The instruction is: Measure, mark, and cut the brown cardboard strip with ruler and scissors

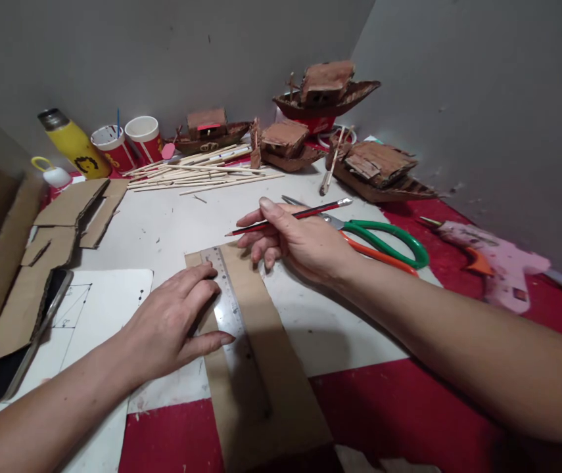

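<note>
A long brown cardboard strip (281,381) lies on the table and runs towards me. On it rests a metal ruler (234,315), laid along its length. My left hand (172,325) presses flat on the ruler, fingers spread over it. My right hand (300,243) rests on the far end of the strip. It is closed on a red and black pencil (310,211) that points left, its tip just above the cardboard.
Green and orange scissors (384,240) lie just behind my right hand. A pink glue gun (488,259) lies at the right. Several brown model boats (374,171), wooden sticks (202,174), red cups (145,136) and a yellow bottle (71,141) line the back. Cardboard scraps (24,263) and a drawing sheet (88,309) lie left.
</note>
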Available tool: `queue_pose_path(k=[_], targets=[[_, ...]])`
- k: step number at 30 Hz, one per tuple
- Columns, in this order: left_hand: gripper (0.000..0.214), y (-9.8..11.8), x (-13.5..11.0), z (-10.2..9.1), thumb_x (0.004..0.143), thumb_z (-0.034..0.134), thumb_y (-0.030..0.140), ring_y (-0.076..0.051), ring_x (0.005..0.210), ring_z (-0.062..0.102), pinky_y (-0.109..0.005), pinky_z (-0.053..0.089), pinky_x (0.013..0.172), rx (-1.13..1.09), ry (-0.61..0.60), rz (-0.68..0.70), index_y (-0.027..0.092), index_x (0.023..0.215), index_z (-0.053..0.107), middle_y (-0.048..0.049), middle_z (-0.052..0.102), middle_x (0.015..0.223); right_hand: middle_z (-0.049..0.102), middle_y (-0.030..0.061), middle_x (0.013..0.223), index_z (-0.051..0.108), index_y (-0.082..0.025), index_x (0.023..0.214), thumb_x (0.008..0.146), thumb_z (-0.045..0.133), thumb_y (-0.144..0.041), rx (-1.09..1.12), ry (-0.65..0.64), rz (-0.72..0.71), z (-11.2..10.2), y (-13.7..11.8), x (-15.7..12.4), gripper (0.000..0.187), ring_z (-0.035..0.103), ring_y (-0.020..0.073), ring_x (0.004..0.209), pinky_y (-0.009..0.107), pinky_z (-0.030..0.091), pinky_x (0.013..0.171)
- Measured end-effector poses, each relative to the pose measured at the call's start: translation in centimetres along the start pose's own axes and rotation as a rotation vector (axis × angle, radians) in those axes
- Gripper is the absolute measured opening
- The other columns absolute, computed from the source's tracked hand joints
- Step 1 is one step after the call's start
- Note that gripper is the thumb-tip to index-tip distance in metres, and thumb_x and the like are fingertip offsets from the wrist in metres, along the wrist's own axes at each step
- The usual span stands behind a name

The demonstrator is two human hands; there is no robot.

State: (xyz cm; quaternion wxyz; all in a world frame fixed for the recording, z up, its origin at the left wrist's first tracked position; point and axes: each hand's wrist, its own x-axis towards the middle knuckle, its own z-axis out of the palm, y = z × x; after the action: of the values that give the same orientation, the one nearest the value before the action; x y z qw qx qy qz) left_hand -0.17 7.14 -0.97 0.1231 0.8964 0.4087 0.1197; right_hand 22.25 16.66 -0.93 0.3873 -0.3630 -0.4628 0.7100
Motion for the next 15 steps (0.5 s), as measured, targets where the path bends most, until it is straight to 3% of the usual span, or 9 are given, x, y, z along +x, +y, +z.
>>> queue_pose_path(k=[4,7,10,15], targets=[[0.05,0.2,-0.1,0.1,0.094,0.054,0.043,-0.035,0.138,0.038,-0.055,0.039,0.106,0.069,-0.068,0.066,0.021,0.138,0.045,-0.0199,0.037,0.152,0.072,0.0085,0.069,0.067,-0.012,0.09,0.092,0.055,-0.056,-0.059,-0.039,-0.027,0.1,0.2,0.1,0.045,0.064,0.0124,0.049,0.017,0.047,0.038],[0.048,0.5,-0.1,0.0,0.098,0.047,0.038,-0.035,0.145,0.026,-0.06,0.029,0.111,0.13,-0.149,0.1,0.025,0.144,0.041,-0.0154,0.03,0.159,0.072,0.0088,0.069,0.066,-0.012,0.089,0.093,0.053,-0.055,-0.106,-0.079,-0.032,0.1,0.3,0.1,0.046,0.064,0.0128,0.049,0.018,0.047,0.039],[0.046,0.7,-0.1,-0.6,0.097,0.048,0.038,-0.033,0.146,0.025,-0.059,0.022,0.114,0.128,-0.185,0.084,0.019,0.14,0.045,-0.0144,0.039,0.155,0.071,0.0086,0.069,0.066,-0.011,0.09,0.095,0.05,-0.053,-0.119,-0.089,-0.025,-0.1,0.4,0.3,0.045,0.064,0.0131,0.05,0.019,0.048,0.039],[0.05,1.3,-0.1,-2.2,0.09,0.058,0.042,-0.032,0.139,0.037,-0.055,0.016,0.116,0.049,-0.205,0.031,0.017,0.132,0.049,-0.0143,0.053,0.141,0.07,0.0076,0.066,0.065,-0.011,0.088,0.097,0.048,-0.049,-0.112,-0.061,-0.039,-0.3,0.4,0.4,0.043,0.062,0.0122,0.048,0.018,0.047,0.038]])
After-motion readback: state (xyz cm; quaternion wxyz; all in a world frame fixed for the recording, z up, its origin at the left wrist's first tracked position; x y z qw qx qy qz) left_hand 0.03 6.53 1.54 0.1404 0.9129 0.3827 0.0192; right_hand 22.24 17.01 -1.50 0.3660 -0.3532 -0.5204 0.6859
